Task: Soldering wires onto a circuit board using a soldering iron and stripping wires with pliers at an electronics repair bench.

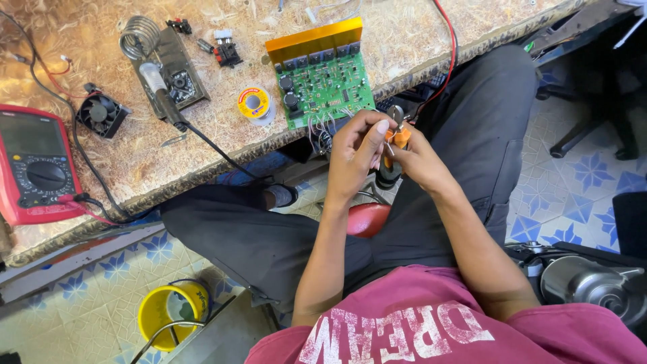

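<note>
We hold small orange pliers over our lap, right at the edge of the table.

Our right hand (421, 162) has its grip closed around the orange-handled pliers (397, 135), and our left hand (354, 152) pinches thin wires (323, 125) beside the plier tip. The wires run up to a green circuit board (327, 87) with a gold strip along its far edge, lying on the table (202, 145) just above our hands. Left of the board sits a round yellow spool of solder (254, 103) with a round label on top. Further left, a soldering iron (162, 91) rests on its stand, near a small black fan (101, 113). A red meter (34, 165) with a grey screen and a round dial lies at the table's left end. A yellow bucket (168, 313) stands on the tiled floor below.
</note>
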